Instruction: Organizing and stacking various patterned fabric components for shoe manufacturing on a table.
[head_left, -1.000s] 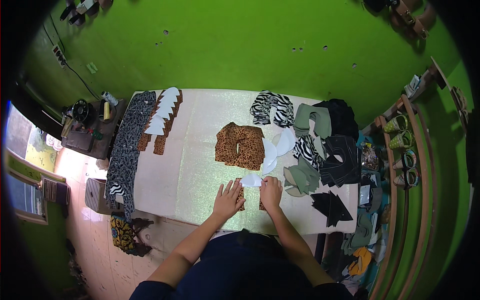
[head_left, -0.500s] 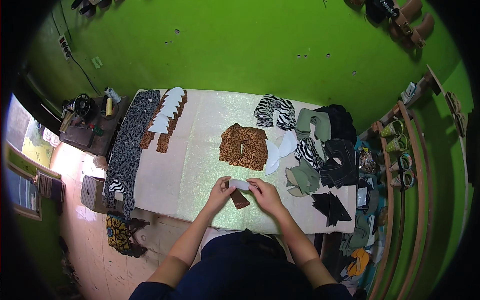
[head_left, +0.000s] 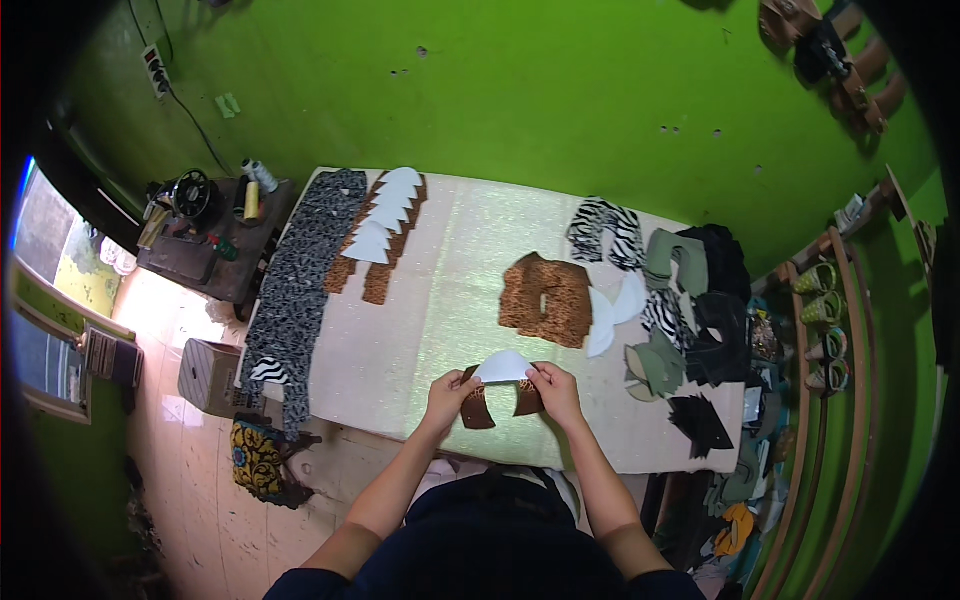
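Over the near edge of the table I hold a white half-moon piece (head_left: 505, 367) with its curved edge away from me. Below it hang the two ends of a brown leopard-print U-shaped cutout (head_left: 477, 410). My left hand (head_left: 450, 400) pinches both at the left corner, and my right hand (head_left: 557, 393) does so at the right. Just beyond my hands lies a stack of leopard-print cutouts (head_left: 546, 300). Loose white half-moon pieces (head_left: 603, 325) rest against its right side.
At the table's left, a row of overlapping leopard-print and white pieces (head_left: 385, 225) lies beside dark patterned cutouts (head_left: 300, 270). Zebra (head_left: 605, 232), green (head_left: 660, 365) and black (head_left: 718, 335) cutouts crowd the right. A sewing machine (head_left: 195, 195) stands far left; a wooden shoe rack (head_left: 850, 300) is right.
The white piece, seen narrow before, now faces up broadly as a half-moon between my hands. Both ends of the brown cutout now show. The whole view has shifted, with the table further right.
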